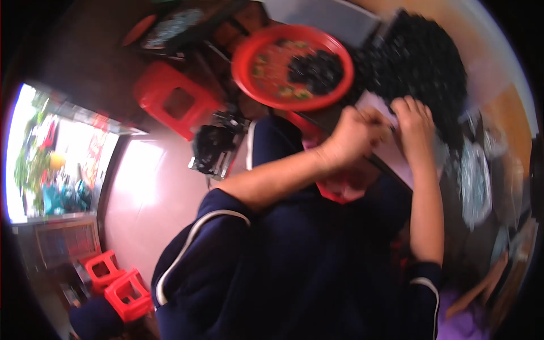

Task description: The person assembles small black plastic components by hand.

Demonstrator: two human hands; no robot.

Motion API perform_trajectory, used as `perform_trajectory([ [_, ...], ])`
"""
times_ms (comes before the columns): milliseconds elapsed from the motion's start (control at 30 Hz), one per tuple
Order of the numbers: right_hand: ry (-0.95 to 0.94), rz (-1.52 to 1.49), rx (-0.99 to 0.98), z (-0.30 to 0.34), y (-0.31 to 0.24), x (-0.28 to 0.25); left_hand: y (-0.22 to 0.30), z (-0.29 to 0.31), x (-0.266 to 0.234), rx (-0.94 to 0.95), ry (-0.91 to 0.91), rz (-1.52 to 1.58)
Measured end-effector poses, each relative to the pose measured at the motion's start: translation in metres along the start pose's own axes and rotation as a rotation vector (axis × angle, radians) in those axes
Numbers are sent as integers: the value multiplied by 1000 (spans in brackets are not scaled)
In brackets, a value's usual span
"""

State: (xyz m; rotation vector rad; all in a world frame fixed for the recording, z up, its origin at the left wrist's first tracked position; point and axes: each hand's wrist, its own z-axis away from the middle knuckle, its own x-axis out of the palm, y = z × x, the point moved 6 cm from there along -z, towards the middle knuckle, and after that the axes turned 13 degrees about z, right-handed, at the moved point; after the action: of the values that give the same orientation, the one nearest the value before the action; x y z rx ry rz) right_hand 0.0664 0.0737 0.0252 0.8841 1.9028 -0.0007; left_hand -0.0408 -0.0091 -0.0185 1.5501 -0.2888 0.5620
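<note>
Side by side in front of me, my two hands meet over a pale pink sheet point(391, 152). My left hand point(361, 133) is closed in a pinch, its fingertips pointing at the other hand. Fingers bent, my right hand point(413, 120) lies at the near edge of a big heap of small black pieces point(422, 59). A tiny dark bit point(392, 128) shows between the hands; blur hides what it is and which hand grips it. Beyond my left hand stands a red basin point(241, 76) with a patterned inside, partly filled with similar black pieces point(320, 72).
A red stool point(192, 116) and a black bag-like bundle point(212, 146) are on the left. More red stools point(129, 294) stand at lower left, near a bright doorway. Clear plastic bags point(475, 184) lie on the right. Another person's arm point(479, 288) and purple clothing show at lower right.
</note>
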Motion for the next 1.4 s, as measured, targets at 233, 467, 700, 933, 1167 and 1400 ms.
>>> perform_trajectory([
  [233, -28, -1070, 429, 2, 28, -3, 3, 0, -3, -6, 34, 109],
  [467, -99, -1293, 401, 10, 10, -20, 4, 0, 0, -30, 27, 37],
  [700, -42, -1135, 377, 10, 5, -25, 5, 1, 1, -13, 33, 33],
  [933, 235, -870, 336, 16, -8, -36, 4, 1, 1, 9, 62, 42],
  [1167, 257, -796, 344, 21, -6, -43, 4, 2, 3, 46, 72, 14],
  [1400, 206, -688, 355, 19, -8, -40, 4, 4, 5, 61, 94, -68],
])
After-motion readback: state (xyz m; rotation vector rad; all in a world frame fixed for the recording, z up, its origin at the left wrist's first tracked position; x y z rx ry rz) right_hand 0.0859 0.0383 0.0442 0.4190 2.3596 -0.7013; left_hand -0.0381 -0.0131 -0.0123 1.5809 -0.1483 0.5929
